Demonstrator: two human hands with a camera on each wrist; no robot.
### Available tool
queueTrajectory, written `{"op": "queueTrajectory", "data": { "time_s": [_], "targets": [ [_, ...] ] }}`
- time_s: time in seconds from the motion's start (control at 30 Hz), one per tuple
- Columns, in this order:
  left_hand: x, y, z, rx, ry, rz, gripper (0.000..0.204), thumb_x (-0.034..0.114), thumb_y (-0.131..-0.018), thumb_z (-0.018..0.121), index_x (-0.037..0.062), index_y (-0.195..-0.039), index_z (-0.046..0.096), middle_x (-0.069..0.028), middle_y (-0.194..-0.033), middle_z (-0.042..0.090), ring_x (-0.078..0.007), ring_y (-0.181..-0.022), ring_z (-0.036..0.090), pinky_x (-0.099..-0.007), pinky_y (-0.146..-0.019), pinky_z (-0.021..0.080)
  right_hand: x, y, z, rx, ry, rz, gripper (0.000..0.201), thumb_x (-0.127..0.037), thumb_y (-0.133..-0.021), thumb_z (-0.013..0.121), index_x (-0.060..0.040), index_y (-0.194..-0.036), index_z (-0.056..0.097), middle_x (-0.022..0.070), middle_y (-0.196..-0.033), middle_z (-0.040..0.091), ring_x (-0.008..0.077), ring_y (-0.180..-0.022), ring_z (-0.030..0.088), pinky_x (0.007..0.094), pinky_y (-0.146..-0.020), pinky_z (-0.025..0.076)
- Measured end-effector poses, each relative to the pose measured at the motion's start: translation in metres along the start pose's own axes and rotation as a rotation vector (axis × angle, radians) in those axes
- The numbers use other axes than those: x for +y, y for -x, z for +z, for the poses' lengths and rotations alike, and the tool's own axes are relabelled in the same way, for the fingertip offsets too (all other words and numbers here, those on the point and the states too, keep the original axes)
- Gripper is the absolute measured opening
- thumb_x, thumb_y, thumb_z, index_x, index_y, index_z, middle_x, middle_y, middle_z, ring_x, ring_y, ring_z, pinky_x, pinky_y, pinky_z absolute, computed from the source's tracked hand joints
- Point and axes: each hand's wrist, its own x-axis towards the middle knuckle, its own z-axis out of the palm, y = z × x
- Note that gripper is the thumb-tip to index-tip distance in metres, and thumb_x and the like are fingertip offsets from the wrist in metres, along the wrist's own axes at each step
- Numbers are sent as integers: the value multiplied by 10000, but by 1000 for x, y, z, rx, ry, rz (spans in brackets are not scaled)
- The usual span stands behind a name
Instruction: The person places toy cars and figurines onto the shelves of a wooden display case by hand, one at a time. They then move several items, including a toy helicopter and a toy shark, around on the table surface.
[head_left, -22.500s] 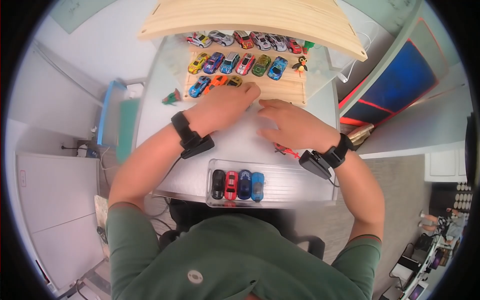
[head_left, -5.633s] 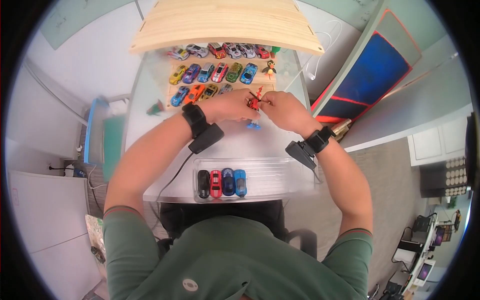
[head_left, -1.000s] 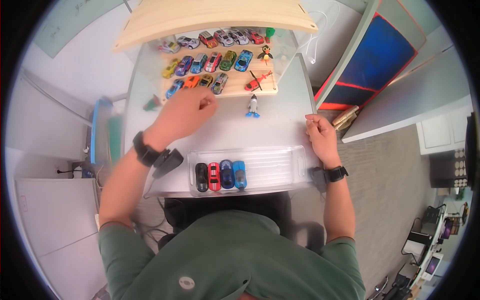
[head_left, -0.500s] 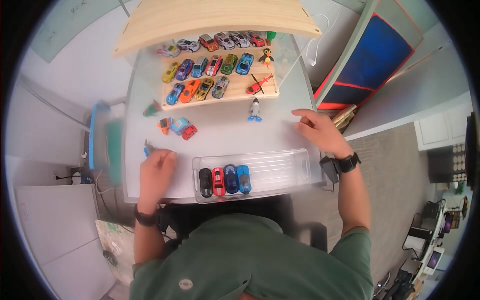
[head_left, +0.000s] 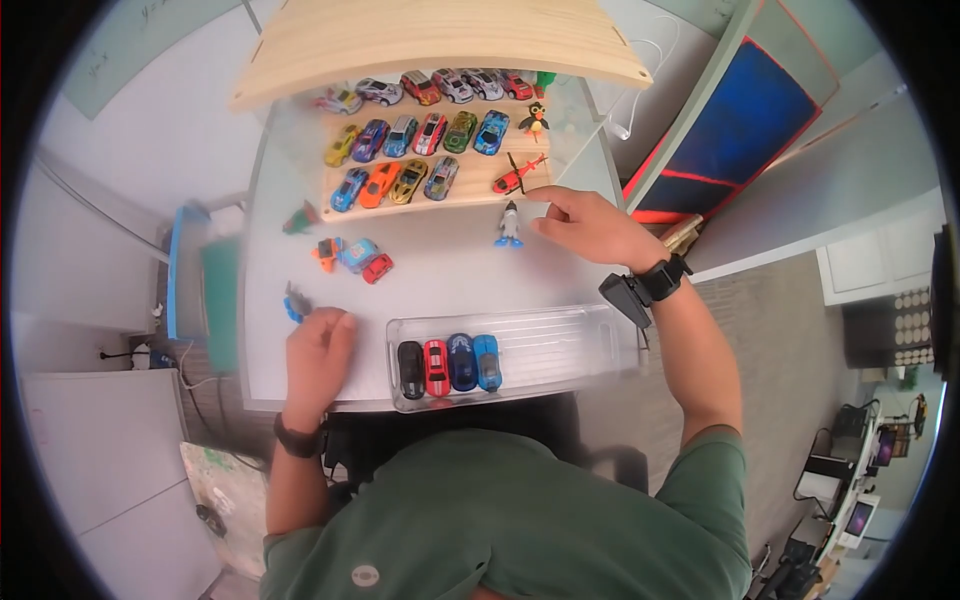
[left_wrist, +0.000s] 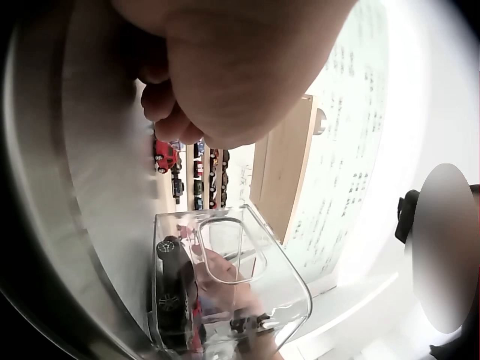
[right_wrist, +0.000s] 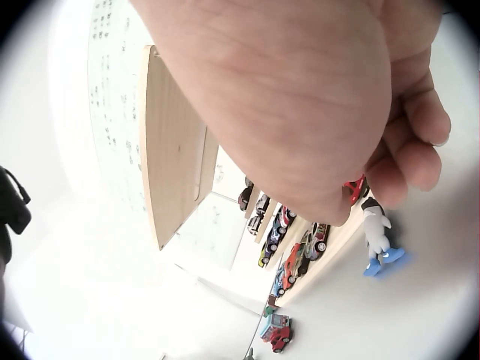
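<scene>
My right hand (head_left: 590,228) reaches in from the right with relaxed fingers and holds nothing. Its fingertips are close to a small grey-and-white toy figure (head_left: 509,224) with blue feet, which stands on the table in front of the display case. In the right wrist view the figure (right_wrist: 376,231) is just below the fingers. A red toy helicopter (head_left: 515,178) sits on the lowest wooden step, near the same hand. My left hand (head_left: 318,358) rests on the table left of the clear plastic tray (head_left: 560,345), fingers loosely curled. Just beyond it lies a small blue-grey toy (head_left: 296,303).
Toy cars (head_left: 409,180) stand in rows on the stepped wooden case under its wooden top (head_left: 440,45). A bird figure (head_left: 534,122) stands on the middle step. The tray holds several cars (head_left: 437,367). A blue-and-red toy truck (head_left: 362,258) and an orange toy (head_left: 326,253) lie left.
The helicopter went from the table onto the lowest step, and another car joined that row. Within the last second my left hand drew back beside the tray; my right moved left toward the figure.
</scene>
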Motion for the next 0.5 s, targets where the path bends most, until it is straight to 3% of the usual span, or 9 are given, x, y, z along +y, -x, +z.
{"op": "queueTrajectory", "data": {
  "time_s": [0.23,0.3,0.5],
  "targets": [
    [3,1,0,-3,15,1,215,204,-1054,701,-6,-1010,704,-82,-830,697,-146,-758,646,-306,-744,531,-3,-4,5,-14,-9,-31,541,-263,-1032,675,-38,-1513,571,73,-845,684,148,-758,621,317,-718,511],
    [4,1,0,-4,4,-9,214,203,-1054,700,-7,-1011,702,-89,-839,703,-158,-759,652,-308,-746,533,-2,-6,5,-28,3,-36,565,-334,-999,680,-51,-1481,598,134,-925,756,250,-824,723,358,-781,556],
    [-1,1,1,-3,-20,21,203,199,-1050,702,-2,-1022,707,-103,-854,708,-188,-770,672,-319,-754,538,-10,-9,3,-68,17,-63,565,-343,-1009,675,-54,-1487,592,136,-929,756,258,-832,726,361,-781,556]
  ]
}}
